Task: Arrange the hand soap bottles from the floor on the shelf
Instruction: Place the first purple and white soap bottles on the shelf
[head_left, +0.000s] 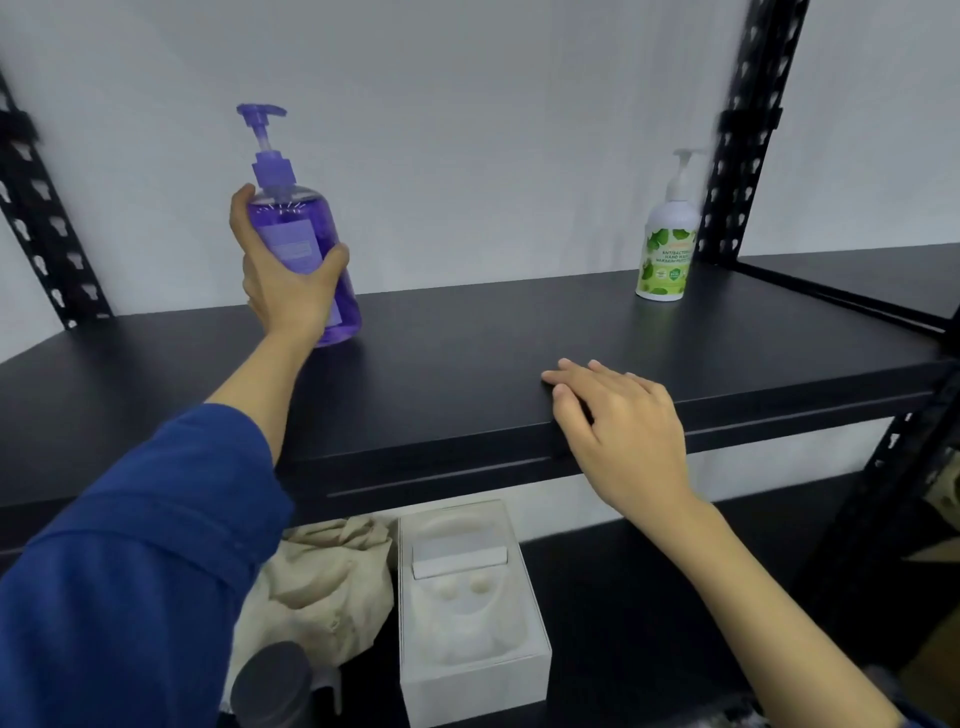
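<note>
Open shelf (493, 332) board between my purple bottle (306, 249) and the white bottle (667, 249); black uprights (737, 156) bound both ends.

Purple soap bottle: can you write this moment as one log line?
left hand: holding purple soap bottle, tilted, on shelf | right hand: empty, resting on shelf edge | green-label bottle: upright, back right

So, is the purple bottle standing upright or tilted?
Tilted. The purple bottle leans left in the left hand, pump left of its base, which sits at the shelf.
</note>
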